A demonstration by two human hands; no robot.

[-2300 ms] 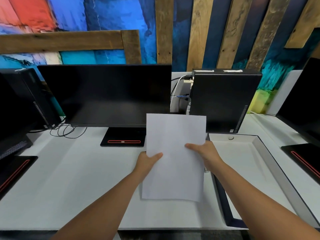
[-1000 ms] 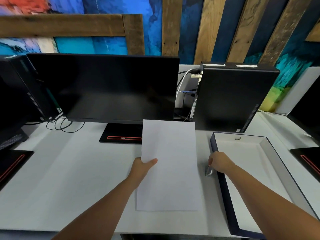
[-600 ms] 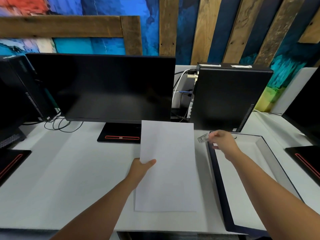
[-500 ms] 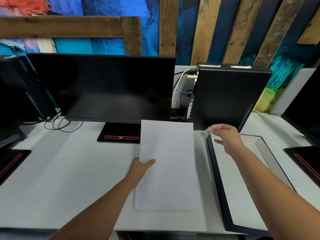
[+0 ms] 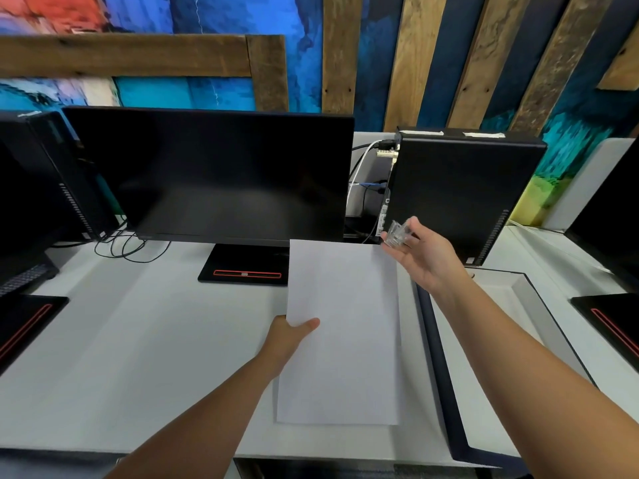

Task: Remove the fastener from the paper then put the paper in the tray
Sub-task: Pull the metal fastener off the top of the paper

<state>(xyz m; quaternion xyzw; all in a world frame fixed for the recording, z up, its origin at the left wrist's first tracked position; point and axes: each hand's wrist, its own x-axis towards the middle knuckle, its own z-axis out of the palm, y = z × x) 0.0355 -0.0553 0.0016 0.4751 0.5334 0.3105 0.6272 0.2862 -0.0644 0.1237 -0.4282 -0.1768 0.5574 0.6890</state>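
At desk: clear fastener (image 5: 397,234) off — pinched in right hand (image 5: 423,261); left hand (image 5: 288,335) grips paper (image 5: 342,337) — tray (image 5: 518,281) pending.

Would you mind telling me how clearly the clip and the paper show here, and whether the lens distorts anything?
Head view: the clear clip pinched by the right hand is see-through and slightly soft, hard to outline against the dark computer case; the paper, gripped by the left hand, is evenly lit with crisp edges; the wide-angle lens stretches both forearms toward the lower corners.
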